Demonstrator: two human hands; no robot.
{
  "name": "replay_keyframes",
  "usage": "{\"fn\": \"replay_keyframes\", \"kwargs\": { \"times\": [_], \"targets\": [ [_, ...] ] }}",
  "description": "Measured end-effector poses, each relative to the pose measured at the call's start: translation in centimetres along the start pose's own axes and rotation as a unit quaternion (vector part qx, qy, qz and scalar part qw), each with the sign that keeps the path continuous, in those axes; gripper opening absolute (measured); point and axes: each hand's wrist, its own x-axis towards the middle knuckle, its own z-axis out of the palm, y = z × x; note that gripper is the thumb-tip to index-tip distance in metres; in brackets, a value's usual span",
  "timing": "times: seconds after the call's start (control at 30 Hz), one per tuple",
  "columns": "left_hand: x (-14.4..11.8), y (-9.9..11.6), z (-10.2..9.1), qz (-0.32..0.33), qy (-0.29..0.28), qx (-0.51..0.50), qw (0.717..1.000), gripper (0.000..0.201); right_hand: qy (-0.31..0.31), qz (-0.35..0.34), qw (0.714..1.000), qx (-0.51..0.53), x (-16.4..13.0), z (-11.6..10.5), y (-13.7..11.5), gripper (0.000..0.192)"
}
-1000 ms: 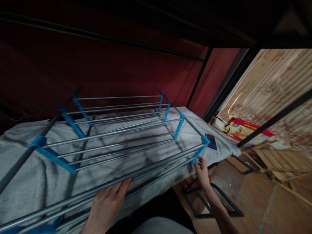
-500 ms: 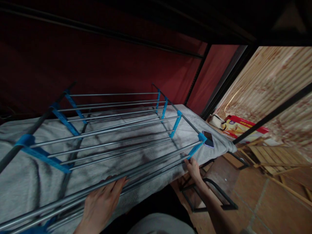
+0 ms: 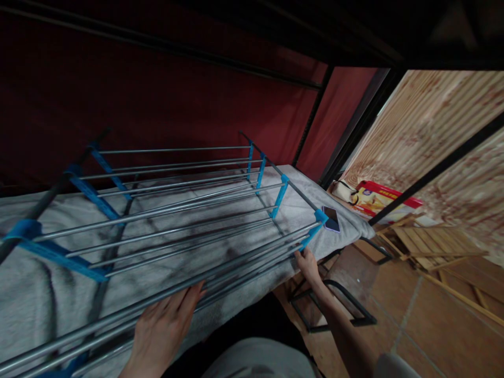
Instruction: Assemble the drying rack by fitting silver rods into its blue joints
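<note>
A metal-rod rack (image 3: 157, 214) with blue plastic brackets is spread along a bed-like surface covered by a grey blanket (image 3: 23, 310), its near side facing the wearer's body. The main change is seen at the right hand (image 3: 310, 266): a second ago its fingertips were placed just outside the lower end of the near right bracket (image 3: 314, 231), and now they are tucked in beneath it, beside the ends of the lower rods. By this shift, contact is judged to be brought from the bracket's outer side to the joint where rod and bracket meet. The fingers are bent in close together there, but whether anything is firmly pinched cannot be told.

Little change is shown by the left hand (image 3: 167, 321). It is laid across the near lower rods, its fingers side by side and their tips hidden behind the thick front rod (image 3: 244, 260); whether that rod is gripped or only steadied cannot be told. By its placing, the near side is probably kept steady.

A smartphone (image 3: 331, 218) is left lying on the blanket, just beyond the same bracket. The whole view is shifted slightly as well, apparently by a turn of the head.
</note>
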Motion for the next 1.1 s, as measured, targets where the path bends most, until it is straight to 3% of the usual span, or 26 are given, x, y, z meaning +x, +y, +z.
{"fn": "replay_keyframes", "kwargs": {
  "times": [0.13,0.37,0.6,0.87,1.1],
  "targets": [
    [0.0,-0.2,0.1,0.04,0.014,0.043,0.998,0.023,0.0,0.007,1.0,-0.009,-0.1,0.1,-0.2,0.032],
    [-0.6,-0.4,0.1,0.034,-0.029,0.057,0.997,0.025,0.001,0.026,0.999,-0.03,-0.1,0.2,-0.7,0.031],
    [0.1,-0.1,-0.3,0.047,0.0,0.063,0.997,0.024,0.003,0.049,0.997,-0.053,-0.2,0.1,-1.0,0.025],
    [-0.5,-0.8,0.3,0.061,-0.007,0.069,0.996,0.024,-0.001,0.05,0.998,-0.049,-0.3,0.0,-1.5,0.025],
    [-0.8,-0.8,0.3,0.034,-0.03,0.047,0.998,0.027,-0.011,0.04,0.998,-0.039,-0.3,-0.2,-1.3,0.027]
  ]
}}
